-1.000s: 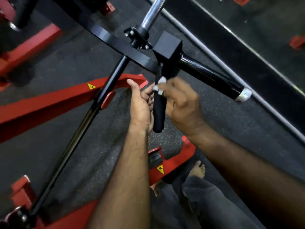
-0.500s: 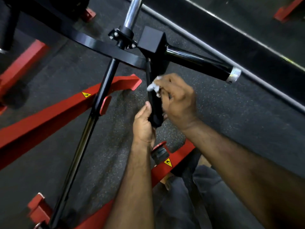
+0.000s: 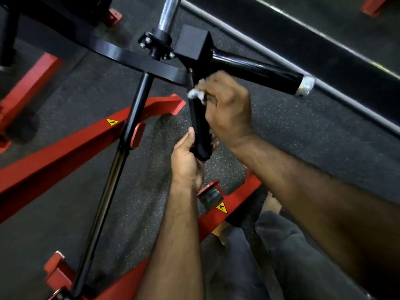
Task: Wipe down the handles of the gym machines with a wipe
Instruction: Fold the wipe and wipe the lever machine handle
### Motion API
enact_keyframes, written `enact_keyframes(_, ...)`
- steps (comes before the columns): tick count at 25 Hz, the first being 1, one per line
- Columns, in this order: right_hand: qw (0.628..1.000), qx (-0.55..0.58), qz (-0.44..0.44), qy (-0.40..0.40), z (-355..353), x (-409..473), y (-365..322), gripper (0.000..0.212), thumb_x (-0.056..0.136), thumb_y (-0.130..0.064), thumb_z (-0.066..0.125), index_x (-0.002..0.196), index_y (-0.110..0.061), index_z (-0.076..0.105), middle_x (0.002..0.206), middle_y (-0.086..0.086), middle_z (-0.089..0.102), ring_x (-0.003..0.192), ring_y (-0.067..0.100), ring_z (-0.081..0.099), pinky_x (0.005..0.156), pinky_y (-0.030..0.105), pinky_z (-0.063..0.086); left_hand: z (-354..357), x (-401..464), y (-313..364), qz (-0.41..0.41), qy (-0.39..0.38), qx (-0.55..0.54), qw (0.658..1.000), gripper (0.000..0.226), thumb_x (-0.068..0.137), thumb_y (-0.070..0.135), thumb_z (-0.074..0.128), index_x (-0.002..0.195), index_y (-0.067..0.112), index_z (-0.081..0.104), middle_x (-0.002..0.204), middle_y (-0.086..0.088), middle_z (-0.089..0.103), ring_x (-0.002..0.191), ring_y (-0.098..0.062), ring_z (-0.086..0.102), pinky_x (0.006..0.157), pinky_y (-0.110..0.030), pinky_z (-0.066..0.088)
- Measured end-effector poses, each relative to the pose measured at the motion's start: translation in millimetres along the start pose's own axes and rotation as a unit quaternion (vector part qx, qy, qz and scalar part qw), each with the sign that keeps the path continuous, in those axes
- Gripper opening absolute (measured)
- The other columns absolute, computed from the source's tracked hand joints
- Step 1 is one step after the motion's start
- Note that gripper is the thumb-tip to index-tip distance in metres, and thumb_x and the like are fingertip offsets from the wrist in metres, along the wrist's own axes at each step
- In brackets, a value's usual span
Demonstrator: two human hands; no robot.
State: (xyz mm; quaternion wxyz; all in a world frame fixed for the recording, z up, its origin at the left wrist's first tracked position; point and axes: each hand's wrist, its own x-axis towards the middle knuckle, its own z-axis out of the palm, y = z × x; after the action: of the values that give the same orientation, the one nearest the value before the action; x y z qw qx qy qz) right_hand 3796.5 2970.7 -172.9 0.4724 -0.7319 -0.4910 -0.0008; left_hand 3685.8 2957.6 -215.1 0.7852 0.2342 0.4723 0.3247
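- Right hand (image 3: 227,109) pinches the white wipe (image 3: 195,94) against the black handle grip (image 3: 199,126); the bunched wipe could slip free.
- Left hand (image 3: 186,161) clasps the grip's lower end, so that patch may go unwiped.

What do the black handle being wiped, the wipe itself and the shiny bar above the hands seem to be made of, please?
The handle looks like matte rubber or foam over metal: dull black, with no glint. The wipe looks like thin white tissue or nonwoven cloth, crumpled under the right hand. The bar looks like polished chrome steel, with bright streaked reflections. The left hand steadies the handle's lower end.
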Motion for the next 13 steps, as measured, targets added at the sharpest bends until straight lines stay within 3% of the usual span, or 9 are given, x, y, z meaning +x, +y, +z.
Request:
enact_keyframes(5, 0.992, 0.035, -0.01, -0.117, -36.3, -87.3, 3.8, 0.023, 0.085, 0.007, 0.058, 0.085, -0.007, 0.076, 0.081, 0.009, 0.068, 0.073, 0.022, 0.066, 0.065, 0.035, 0.053, 1.0, -0.2, 1.0, -0.01, -0.016, 0.011, 1.0, 0.039, 0.104, 0.022, 0.038, 0.098, 0.004, 0.072, 0.096, -0.013, 0.075, 0.075, -0.017, 0.068, 0.073, -0.028, 0.054)
enact_keyframes(9, 0.998, 0.048, 0.008, -0.027, -13.3, -20.8, 2.5, 0.026, 0.087, -0.014, 0.054, 0.08, -0.003, 0.076, 0.075, 0.011, 0.065, 0.065, 0.021, 0.062, 0.058, 0.036, 0.05, 0.9, 2.4, 0.2, -0.003, 0.004, 0.001, 1.0, 0.038, 0.105, 0.018, 0.037, 0.09, 0.008, 0.07, 0.075, -0.005, 0.074, 0.064, -0.015, 0.069, 0.064, -0.03, 0.056)
enact_keyframes(11, 0.999, 0.037, 0.016, 0.007, -2.2, -2.2, 3.7, 0.025, 0.086, -0.014, 0.055, 0.079, -0.006, 0.077, 0.075, 0.011, 0.064, 0.066, 0.022, 0.062, 0.056, 0.037, 0.05, 1.0, 3.9, -0.9, -0.004, 0.003, -0.005, 1.0, 0.044, 0.105, 0.017, 0.037, 0.083, 0.008, 0.074, 0.076, -0.006, 0.074, 0.065, -0.016, 0.07, 0.067, -0.033, 0.057)
enact_keyframes(13, 0.999, 0.032, -0.024, -0.023, -1.6, -30.2, 3.9, 0.02, 0.088, -0.006, 0.059, 0.08, -0.008, 0.077, 0.078, 0.011, 0.064, 0.071, 0.026, 0.063, 0.062, 0.039, 0.051, -1.8, 4.0, -1.3, -0.019, 0.011, -0.022, 1.0, 0.043, 0.104, 0.016, 0.038, 0.083, 0.008, 0.076, 0.08, -0.006, 0.075, 0.071, -0.015, 0.071, 0.07, -0.031, 0.057)
